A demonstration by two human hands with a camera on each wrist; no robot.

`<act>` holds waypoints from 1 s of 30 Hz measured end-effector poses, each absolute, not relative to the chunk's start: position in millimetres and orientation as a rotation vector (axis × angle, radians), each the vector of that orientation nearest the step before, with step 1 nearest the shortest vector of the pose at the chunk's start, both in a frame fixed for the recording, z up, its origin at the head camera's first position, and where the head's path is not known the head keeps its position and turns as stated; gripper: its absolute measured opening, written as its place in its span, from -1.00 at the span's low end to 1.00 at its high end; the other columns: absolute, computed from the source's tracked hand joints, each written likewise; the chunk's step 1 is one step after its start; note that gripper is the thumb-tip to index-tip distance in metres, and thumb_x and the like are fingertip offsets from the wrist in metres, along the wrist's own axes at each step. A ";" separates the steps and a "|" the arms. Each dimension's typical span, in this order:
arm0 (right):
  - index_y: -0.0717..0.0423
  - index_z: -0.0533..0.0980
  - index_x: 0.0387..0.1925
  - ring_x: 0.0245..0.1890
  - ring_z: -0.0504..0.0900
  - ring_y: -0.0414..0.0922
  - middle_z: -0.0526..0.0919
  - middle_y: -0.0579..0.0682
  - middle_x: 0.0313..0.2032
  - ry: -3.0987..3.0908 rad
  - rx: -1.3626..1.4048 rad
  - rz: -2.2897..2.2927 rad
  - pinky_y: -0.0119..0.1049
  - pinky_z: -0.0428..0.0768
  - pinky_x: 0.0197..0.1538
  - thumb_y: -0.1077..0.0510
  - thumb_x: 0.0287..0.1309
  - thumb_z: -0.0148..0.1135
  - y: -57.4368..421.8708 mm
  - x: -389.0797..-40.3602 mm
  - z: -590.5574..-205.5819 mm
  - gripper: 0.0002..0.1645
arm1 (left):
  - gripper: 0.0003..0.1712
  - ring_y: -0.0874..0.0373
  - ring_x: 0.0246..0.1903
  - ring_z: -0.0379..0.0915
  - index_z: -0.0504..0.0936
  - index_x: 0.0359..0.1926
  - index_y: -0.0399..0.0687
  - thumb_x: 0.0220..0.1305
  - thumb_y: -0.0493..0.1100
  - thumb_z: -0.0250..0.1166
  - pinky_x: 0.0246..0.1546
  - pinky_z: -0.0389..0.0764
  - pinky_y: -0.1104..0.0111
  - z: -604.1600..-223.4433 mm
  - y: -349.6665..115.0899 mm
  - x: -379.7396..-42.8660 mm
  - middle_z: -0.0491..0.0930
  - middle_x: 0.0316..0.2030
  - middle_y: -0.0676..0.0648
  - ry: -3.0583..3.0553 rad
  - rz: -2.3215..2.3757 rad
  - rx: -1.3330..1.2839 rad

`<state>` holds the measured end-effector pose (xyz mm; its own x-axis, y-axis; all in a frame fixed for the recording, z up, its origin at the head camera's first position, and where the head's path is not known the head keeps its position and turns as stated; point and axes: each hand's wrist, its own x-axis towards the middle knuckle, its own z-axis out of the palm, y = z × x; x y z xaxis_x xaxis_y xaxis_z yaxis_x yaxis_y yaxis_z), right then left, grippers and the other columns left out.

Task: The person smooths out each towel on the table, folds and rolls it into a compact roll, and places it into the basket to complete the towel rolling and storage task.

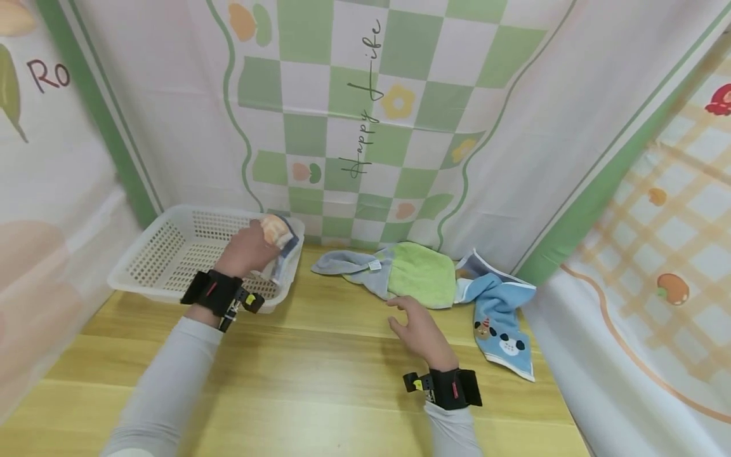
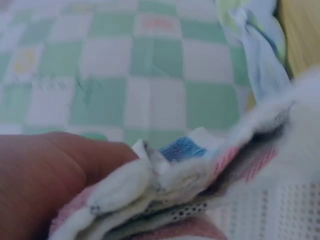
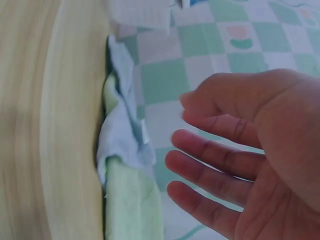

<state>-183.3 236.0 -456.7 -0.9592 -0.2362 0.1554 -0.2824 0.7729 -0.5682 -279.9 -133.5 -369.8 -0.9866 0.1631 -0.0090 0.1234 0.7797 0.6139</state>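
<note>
My left hand grips a small patterned towel over the right end of a white plastic basket. Up close in the left wrist view, the towel's folded layers show white and pink fabric, with a blue patch behind them. Above the wooden table, my right hand has its fingers loosely bent, with nothing in them. Just beyond its fingertips lies a green and grey towel, its narrow grey end twisted toward the basket. A blue towel with animal faces lies crumpled to the right.
Behind the table hangs a green-and-white checked curtain, close against the towels and the basket. More printed cloth closes off the right side, and pale cloth stands at the left.
</note>
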 end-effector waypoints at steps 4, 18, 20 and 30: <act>0.27 0.53 0.20 0.15 0.54 0.16 0.59 0.21 0.16 -2.896 0.393 0.939 0.06 0.53 0.19 0.28 0.34 0.24 246.6 -192.0 -464.0 -0.59 | -0.14 -0.14 -0.35 0.55 0.10 0.30 -0.73 0.26 -0.10 0.18 -0.48 0.61 0.24 -377.0 -149.0 -290.0 0.50 -0.16 -0.43 2.882 0.885 0.128; 0.32 0.44 0.29 0.20 0.53 0.19 0.56 0.26 0.18 -2.839 0.529 0.956 0.08 0.49 0.28 0.30 0.29 0.25 223.0 -233.5 -474.3 -0.45 | -0.69 0.23 -0.73 0.21 0.32 -0.56 -0.08 0.29 -0.17 0.17 -0.64 0.33 0.43 -408.7 -146.7 -309.6 0.28 -0.72 0.06 2.695 0.750 0.113; 0.31 0.40 0.33 0.27 0.48 0.19 0.51 0.27 0.24 -2.825 0.617 0.925 0.08 0.43 0.35 0.31 0.27 0.27 201.4 -245.8 -467.8 -0.40 | -0.69 0.22 -0.73 0.22 0.33 -0.59 -0.09 0.28 -0.18 0.18 -0.62 0.32 0.43 -408.2 -144.5 -310.2 0.30 -0.73 0.06 2.679 0.744 0.142; 0.17 0.38 0.38 0.44 0.28 0.10 0.31 0.19 0.42 -2.804 1.043 0.896 -0.06 0.39 0.41 0.35 0.23 0.31 90.1 -282.0 -448.1 -0.31 | -0.65 0.13 -0.59 0.40 0.62 -0.51 -0.14 0.37 -0.06 0.15 -0.49 0.42 0.35 -406.5 -134.0 -308.2 0.55 -0.58 -0.03 2.561 0.676 0.133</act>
